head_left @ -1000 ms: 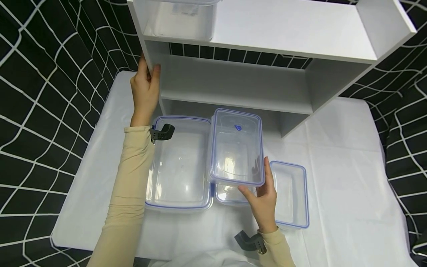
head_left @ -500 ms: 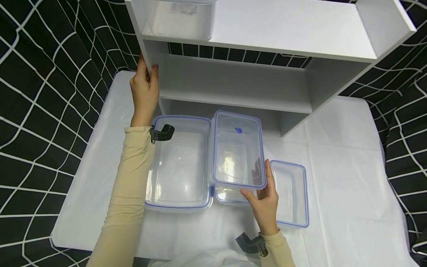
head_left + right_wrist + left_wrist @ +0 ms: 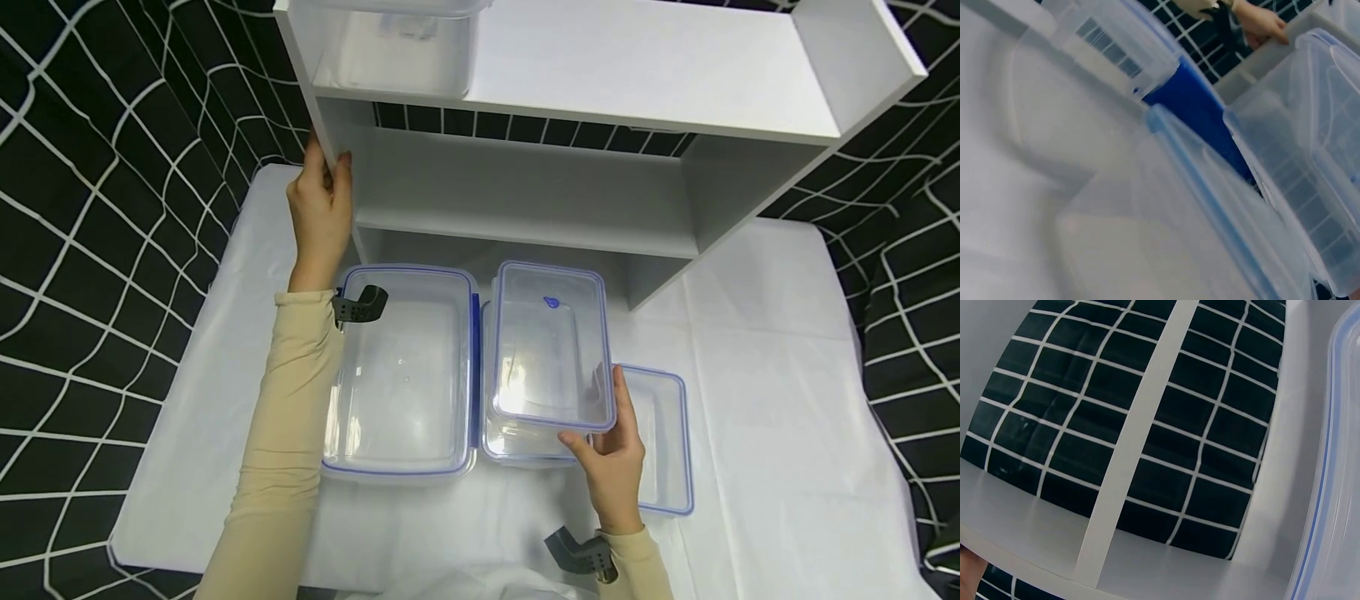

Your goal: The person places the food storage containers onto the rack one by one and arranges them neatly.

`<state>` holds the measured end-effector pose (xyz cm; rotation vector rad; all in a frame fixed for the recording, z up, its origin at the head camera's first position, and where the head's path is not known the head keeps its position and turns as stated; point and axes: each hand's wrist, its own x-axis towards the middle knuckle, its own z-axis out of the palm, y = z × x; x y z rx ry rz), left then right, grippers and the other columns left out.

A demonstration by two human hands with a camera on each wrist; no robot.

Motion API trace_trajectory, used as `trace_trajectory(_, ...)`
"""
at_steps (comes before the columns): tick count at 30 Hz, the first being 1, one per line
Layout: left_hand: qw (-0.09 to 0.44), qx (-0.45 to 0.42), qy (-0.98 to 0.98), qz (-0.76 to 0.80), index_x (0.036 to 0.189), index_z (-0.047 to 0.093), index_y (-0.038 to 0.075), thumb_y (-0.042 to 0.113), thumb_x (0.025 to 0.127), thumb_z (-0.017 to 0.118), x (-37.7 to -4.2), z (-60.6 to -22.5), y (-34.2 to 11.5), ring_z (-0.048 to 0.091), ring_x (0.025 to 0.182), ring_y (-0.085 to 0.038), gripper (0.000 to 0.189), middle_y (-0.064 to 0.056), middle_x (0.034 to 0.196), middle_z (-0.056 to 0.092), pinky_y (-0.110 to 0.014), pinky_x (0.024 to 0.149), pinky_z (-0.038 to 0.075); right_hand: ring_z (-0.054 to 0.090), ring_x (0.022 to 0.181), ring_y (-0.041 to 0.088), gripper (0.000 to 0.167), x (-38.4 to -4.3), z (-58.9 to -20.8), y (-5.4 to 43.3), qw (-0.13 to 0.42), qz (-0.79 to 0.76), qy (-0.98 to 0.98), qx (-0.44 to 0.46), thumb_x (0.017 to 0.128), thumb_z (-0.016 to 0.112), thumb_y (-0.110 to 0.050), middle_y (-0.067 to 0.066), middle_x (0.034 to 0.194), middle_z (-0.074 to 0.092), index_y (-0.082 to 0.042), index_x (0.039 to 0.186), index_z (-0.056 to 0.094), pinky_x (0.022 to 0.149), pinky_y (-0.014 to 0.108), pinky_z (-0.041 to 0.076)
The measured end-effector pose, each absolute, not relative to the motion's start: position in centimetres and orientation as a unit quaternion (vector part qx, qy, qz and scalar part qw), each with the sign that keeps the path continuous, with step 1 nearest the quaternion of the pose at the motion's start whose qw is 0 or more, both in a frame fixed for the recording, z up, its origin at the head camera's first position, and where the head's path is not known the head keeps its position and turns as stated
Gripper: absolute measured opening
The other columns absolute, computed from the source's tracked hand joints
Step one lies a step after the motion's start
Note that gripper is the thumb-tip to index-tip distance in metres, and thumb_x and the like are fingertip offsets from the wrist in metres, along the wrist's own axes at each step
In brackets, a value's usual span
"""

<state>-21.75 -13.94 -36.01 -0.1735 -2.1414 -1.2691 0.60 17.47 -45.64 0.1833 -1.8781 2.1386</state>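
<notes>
My left hand (image 3: 321, 217) grips the left side panel of a white shelf unit (image 3: 525, 237), thumb on the inner face. At the lower right corner of a clear food container (image 3: 551, 358) with a blue-rimmed lid, my right hand (image 3: 615, 467) holds it, thumb at the near edge and fingers along the right side. It overlaps another clear container (image 3: 525, 446) below it. Left of these lies a large clear food container (image 3: 405, 367) with a blue side clip (image 3: 1197, 119). In the right wrist view the held container (image 3: 1329, 156) appears at the right.
A smaller blue-rimmed container (image 3: 663, 442) stands on the white-covered table (image 3: 787, 417), partly behind my right hand. On the upper shelf sits another clear container (image 3: 401, 54) at the left. Black cloth with white grid lines (image 3: 90, 250) surrounds the table.
My right hand has moved right and slightly toward me with the food container, uncovering the large container's blue clip and the left edge of the container beneath. My left hand stays on the side panel.
</notes>
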Motion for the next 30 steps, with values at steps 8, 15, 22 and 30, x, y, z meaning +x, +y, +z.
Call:
trace_trajectory(8, 0.319, -0.066, -0.812, -0.484, 0.132, 0.046, -0.008, 0.01, 0.099, 0.047, -21.6, -36.0, -14.0, 0.061, 0.105, -0.028, 0.038, -0.026, 0.117, 0.06, -0.033, 0.085, 0.051, 0.025, 0.139, 0.022, 0.094, 0.7, -46.0, 17.2, 0.133, 0.725, -0.672, 0.078, 0.073, 0.073, 0.012, 0.02, 0.154, 0.015, -0.002, 0.149, 0.019, 0.108, 0.023, 0.027)
trace_trajectory(15, 0.318, -0.066, -0.813, -0.484, 0.132, 0.045, -0.009, 0.01, 0.099, 0.046, -21.7, -36.0, -13.9, 0.062, 0.104, -0.028, 0.038, -0.027, 0.117, 0.06, -0.035, 0.084, 0.052, 0.021, 0.139, 0.022, 0.118, 0.5, -46.1, 16.8, 0.115, 0.68, -0.722, 0.053, 0.06, 0.076, 0.021, 0.018, 0.154, 0.011, -0.009, 0.152, 0.01, 0.107, 0.021, 0.027)
trace_trajectory(22, 0.318, -0.068, -0.814, -0.481, 0.131, 0.045, -0.009, 0.01, 0.098, 0.046, -21.8, -36.0, -13.8, 0.063, 0.101, -0.029, 0.038, -0.028, 0.116, 0.06, -0.04, 0.082, 0.053, 0.02, 0.139, 0.025, 0.121, 0.3, -46.1, 16.4, 0.126, 0.644, -0.754, 0.025, 0.057, 0.078, 0.021, 0.016, 0.154, 0.016, -0.013, 0.152, 0.012, 0.107, 0.02, 0.026)
trace_trajectory(30, 0.318, -0.063, -0.814, -0.482, 0.131, 0.046, -0.01, 0.009, 0.098, 0.047, -21.7, -35.9, -13.9, 0.063, 0.102, -0.029, 0.038, -0.027, 0.116, 0.06, -0.039, 0.082, 0.052, 0.025, 0.138, 0.021, 0.114, 0.0, -46.2, 16.5, 0.139, 0.665, -0.732, 0.052, 0.059, 0.079, 0.017, 0.019, 0.153, 0.019, -0.008, 0.151, 0.016, 0.107, 0.021, 0.027)
